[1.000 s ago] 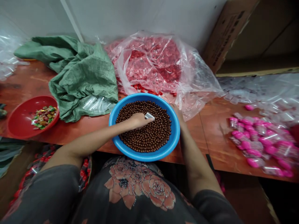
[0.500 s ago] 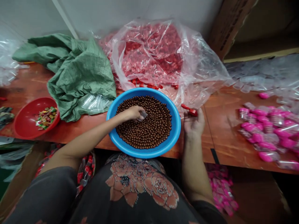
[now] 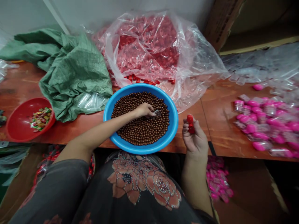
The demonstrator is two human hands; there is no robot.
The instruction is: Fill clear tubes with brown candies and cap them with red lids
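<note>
A blue basin [image 3: 175, 124] full of small brown balls [image 3: 140, 137] stands at the table's front edge. Over the balls, my left hand [image 3: 145, 110] grips a small clear container [image 3: 157, 113], its tip low among them; whether balls are inside is too small to tell. Right of the basin, my right hand [image 3: 195, 137] is raised, palm up, its fingers closed on a red cap [image 3: 191, 124] that points upward.
Behind the basin lies a clear plastic bag [image 3: 149, 46] of red pieces. A green sack [image 3: 74, 68] and a red bowl [image 3: 16, 121] of wrapped pieces are at left. Pink-capped containers [image 3: 266, 121] pile up at right, on the wooden table [image 3: 221, 124].
My left hand has moved right over the balls with the clear container. My right hand has come nearer my body, and the red cap has turned from lying sideways to upright.
</note>
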